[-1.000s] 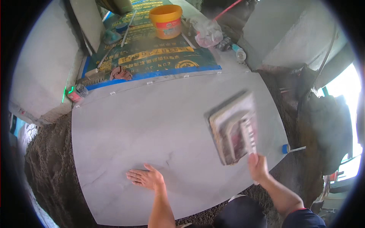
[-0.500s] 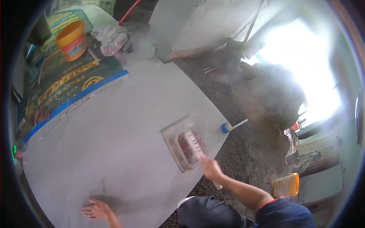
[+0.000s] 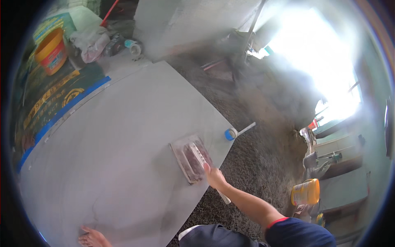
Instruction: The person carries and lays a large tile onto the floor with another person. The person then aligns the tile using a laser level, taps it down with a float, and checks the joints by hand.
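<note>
A large pale grey panel [image 3: 123,123] with a smooth, flat surface lies before me. My right hand [image 3: 214,177] is closed round the long, light handle of a hand sander [image 3: 190,159], whose rectangular plate lies against the panel near its right edge. At the panel's near left, my left hand [image 3: 94,238] rests on the surface with fingers extended, partly cut off by the lower rim. A blue roll of tape [image 3: 229,134] sits at the panel's right corner, with a white stick [image 3: 247,127] jutting from it.
Blue tape [image 3: 66,108] runs along the panel's far left edge, beside a dark printed sheet [image 3: 53,96]. An orange bucket [image 3: 51,53] and a crumpled plastic bag [image 3: 91,43] stand there. Dark, rough ground [image 3: 247,173] lies to the right, with a yellow bucket [image 3: 305,192]. Haze blurs the bright opening.
The view has shifted, so the surroundings sit further left. The sander stays in my right hand and lies slightly nearer the panel's right edge. My left hand still rests on the panel.
</note>
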`<state>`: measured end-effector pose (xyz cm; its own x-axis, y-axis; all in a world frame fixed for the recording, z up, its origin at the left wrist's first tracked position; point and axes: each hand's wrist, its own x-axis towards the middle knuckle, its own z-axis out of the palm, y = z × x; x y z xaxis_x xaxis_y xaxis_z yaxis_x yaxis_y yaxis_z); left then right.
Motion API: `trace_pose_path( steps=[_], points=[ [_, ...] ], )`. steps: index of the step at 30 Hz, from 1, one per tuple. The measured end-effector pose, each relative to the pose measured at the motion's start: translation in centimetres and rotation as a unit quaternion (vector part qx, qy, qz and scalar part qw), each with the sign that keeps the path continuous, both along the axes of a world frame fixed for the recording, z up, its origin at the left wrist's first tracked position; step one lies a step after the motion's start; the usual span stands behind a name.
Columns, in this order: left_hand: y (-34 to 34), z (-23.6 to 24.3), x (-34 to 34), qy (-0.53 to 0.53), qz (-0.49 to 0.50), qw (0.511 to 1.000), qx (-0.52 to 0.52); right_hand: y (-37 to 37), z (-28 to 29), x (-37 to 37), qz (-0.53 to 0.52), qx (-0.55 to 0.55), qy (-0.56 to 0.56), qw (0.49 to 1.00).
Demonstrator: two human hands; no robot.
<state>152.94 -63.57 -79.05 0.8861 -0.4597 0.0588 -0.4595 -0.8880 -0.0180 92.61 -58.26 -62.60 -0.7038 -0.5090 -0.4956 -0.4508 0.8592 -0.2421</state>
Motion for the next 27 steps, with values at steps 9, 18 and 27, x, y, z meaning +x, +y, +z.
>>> trace_pose_path(
  steps=[9, 18, 27],
  points=[
    [-8.3, 5.3, -24.9, -0.047, -0.152, 0.962, 0.220, -9.6, -0.5, -0.4, 0.022, -0.038, -0.064, 0.997],
    [-14.4, 3.3, -34.7, -0.011, -0.206, 0.976, 0.078, -10.6, 0.1, -1.1, 0.014, -0.009, -0.138, 0.990],
    [-16.9, 1.7, -34.3, -0.026, -0.224, 0.974, 0.018, -5.7, 1.1, -0.1, -0.062, 0.022, -0.277, 0.959]
  ],
)
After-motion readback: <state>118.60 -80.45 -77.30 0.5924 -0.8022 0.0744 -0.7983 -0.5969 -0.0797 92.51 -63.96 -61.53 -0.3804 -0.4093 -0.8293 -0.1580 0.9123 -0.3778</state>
